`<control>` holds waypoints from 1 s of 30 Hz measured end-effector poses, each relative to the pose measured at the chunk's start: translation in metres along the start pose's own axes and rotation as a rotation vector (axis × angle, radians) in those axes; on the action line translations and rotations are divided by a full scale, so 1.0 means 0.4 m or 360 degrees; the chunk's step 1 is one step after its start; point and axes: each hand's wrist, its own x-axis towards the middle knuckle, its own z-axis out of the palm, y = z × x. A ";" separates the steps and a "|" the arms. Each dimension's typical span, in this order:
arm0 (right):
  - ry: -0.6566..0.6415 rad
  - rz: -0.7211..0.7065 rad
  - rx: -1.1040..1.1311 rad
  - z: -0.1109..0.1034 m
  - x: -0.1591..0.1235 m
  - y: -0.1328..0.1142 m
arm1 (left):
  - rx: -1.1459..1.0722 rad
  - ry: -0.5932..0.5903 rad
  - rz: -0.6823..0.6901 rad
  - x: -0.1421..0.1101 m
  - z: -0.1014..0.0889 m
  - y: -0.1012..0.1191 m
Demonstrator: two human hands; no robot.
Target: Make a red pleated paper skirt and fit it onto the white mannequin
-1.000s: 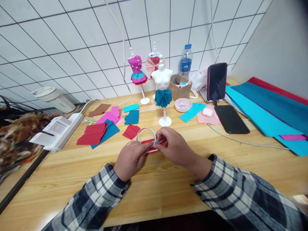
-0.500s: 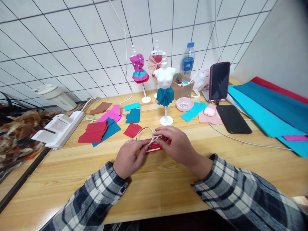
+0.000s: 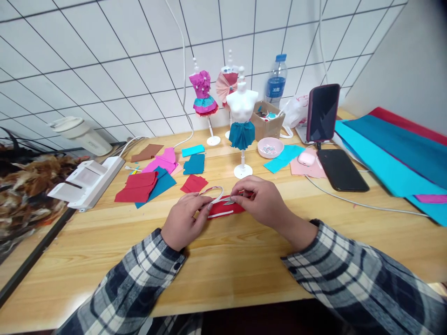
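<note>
My left hand (image 3: 186,218) pinches a thin roll of white tape (image 3: 220,191), its ring tilted low above a red crepe paper piece (image 3: 237,208). Along the near edge of that paper runs a white strip of tape (image 3: 220,214). My right hand (image 3: 267,202) is closed around small scissors (image 3: 228,200). Their silver blades point left over the paper, toward the tape roll, and my fingers hide most of the handles. Behind my hands stands a white mini mannequin (image 3: 241,104) in a teal paper skirt (image 3: 242,135).
Coloured paper pieces (image 3: 136,187) lie to the left, near a white power strip (image 3: 103,184). Two dressed mannequins (image 3: 201,86) stand at the back. A pink bead bowl (image 3: 270,148), cardboard box (image 3: 268,125), water bottle (image 3: 276,83), phone (image 3: 342,170) and large paper sheets (image 3: 391,153) are rightward.
The tape roll has tipped from upright to nearly flat in my left hand. The scissors blades now show apart from it, and more of the red paper and its white strip is visible.
</note>
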 end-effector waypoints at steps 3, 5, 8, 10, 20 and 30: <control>-0.0024 -0.0029 -0.0003 0.000 -0.003 0.001 | -0.0053 0.0009 -0.0065 -0.001 0.000 -0.001; -0.0009 -0.0090 -0.0036 0.001 -0.008 -0.002 | -0.0103 0.0019 -0.0124 -0.001 -0.005 0.000; -0.0004 -0.0285 -0.0153 0.003 -0.018 -0.013 | -0.0197 0.0047 -0.0231 -0.002 -0.012 0.003; -0.0032 -0.0450 -0.0311 0.007 -0.026 -0.020 | -0.0290 0.0069 -0.0351 -0.003 -0.012 0.008; 0.0175 -0.0617 -0.0357 -0.023 -0.032 -0.038 | -0.0389 0.0338 -0.0953 -0.012 -0.005 -0.078; -0.0437 0.1043 0.0856 -0.125 0.011 0.027 | 0.0577 0.0117 -0.0457 0.010 -0.025 -0.152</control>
